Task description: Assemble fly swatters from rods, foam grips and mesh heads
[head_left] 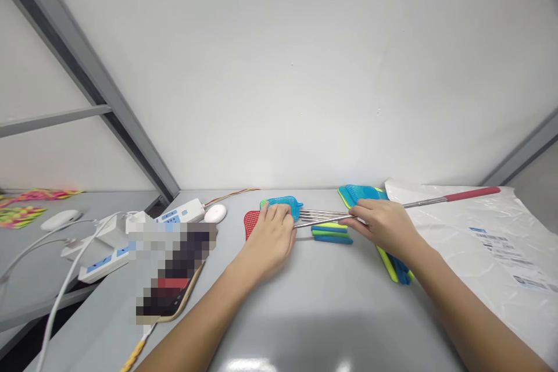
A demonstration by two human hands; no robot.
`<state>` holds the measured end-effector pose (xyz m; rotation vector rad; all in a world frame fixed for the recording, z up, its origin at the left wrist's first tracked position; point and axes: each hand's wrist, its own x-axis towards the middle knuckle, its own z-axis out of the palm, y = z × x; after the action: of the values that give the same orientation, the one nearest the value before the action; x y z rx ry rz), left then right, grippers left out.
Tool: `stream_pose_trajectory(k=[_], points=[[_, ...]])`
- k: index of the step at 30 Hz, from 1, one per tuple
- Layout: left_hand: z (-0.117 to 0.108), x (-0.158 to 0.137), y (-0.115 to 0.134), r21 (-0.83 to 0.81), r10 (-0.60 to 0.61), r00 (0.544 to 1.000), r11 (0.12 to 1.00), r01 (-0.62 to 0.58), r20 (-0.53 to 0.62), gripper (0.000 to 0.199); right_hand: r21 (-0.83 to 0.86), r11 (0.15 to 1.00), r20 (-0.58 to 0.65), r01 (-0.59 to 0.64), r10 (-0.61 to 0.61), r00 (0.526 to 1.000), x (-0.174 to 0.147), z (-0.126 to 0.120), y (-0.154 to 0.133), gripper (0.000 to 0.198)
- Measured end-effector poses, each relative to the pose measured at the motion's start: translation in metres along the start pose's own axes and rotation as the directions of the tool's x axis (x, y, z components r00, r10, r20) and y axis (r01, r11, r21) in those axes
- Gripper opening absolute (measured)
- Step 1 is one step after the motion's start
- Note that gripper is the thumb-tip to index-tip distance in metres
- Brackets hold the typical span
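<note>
Two hands | left hand (272, 235) pressing swatter heads (279, 208) | right hand (383, 224) gripping metal rods (322, 218)

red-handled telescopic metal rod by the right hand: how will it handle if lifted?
The red-handled telescopic metal rod is thin and long, so probably light but whippy. Lying half on the white plastic mailer bag, its round shaft may roll or slide.
</note>
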<state>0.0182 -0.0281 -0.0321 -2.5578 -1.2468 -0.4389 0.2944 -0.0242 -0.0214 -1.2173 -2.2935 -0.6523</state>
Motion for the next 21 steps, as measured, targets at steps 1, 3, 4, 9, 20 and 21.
stream_pose_trajectory(k=[1, 3, 4, 9, 20, 21], points=[[0.0, 0.0, 0.0, -0.004, 0.001, 1.0, 1.0, -0.001, 0.001, 0.018, -0.007, 1.0, -0.009, 0.005, -0.005, 1.0, 0.0, 0.0, -0.001, 0.041], [0.001, -0.001, 0.001, -0.013, 0.001, 1.0, 1.0, -0.001, -0.007, 0.017, -0.008, 1.0, -0.013, 0.008, -0.008, 1.0, 0.0, 0.0, -0.003, 0.041], [0.001, -0.001, 0.001, -0.018, -0.001, 1.0, 1.0, 0.001, -0.013, 0.017, -0.003, 1.0, -0.006, 0.005, -0.005, 1.0, 0.001, 0.0, -0.004, 0.041], [-0.003, 0.0, -0.009, -0.032, -0.006, 0.999, 0.999, 0.005, -0.042, 0.016, 0.06, 0.997, 0.091, -0.045, 0.039, 0.995, 0.001, 0.0, -0.002, 0.036], [-0.009, 0.001, -0.023, 0.05, -0.038, 0.997, 0.998, 0.041, -0.06, 0.024, 0.095, 0.987, 0.132, -0.129, 0.116, 0.984, -0.002, 0.001, 0.013, 0.034], [-0.008, 0.001, -0.02, 0.053, -0.009, 0.999, 0.999, 0.011, -0.046, 0.025, 0.098, 0.989, 0.129, -0.113, 0.1, 0.987, -0.001, 0.0, 0.011, 0.035]])
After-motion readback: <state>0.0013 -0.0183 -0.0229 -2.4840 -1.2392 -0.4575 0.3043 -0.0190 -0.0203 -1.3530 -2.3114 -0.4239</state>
